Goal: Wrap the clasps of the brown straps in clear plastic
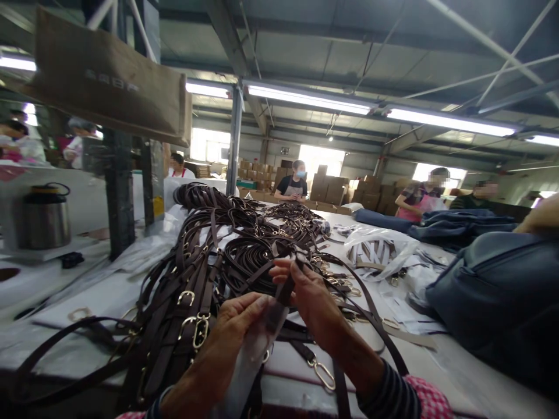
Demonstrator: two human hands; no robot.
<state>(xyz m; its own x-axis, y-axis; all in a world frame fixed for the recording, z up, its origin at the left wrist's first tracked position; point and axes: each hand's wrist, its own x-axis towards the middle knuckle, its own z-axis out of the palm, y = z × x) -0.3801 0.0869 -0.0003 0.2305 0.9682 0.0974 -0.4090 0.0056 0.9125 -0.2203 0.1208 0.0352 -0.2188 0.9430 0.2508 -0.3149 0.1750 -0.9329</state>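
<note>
A factory workshop: masked workers (pixel 293 185) are standing among stacked cartons (pixel 329 189), beside a long surface (pixel 458 355) heaped with leather straps (pixel 247 273).

Steel flask (pixel 46 221), cardboard cartons (pixel 332 189), hanging jute bag (pixel 105 78)

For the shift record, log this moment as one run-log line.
left hand: holds plastic sleeve | right hand: holds brown strap | beside: strap pile

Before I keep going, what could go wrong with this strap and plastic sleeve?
The clear plastic sleeve hangs loosely from the left hand, so it might slip or tear while the right hand pinches the dark brown strap. The metal snap hook lies near the edge of the white table and could drag off. The heaped straps might also snag on each other's buckles.
</note>
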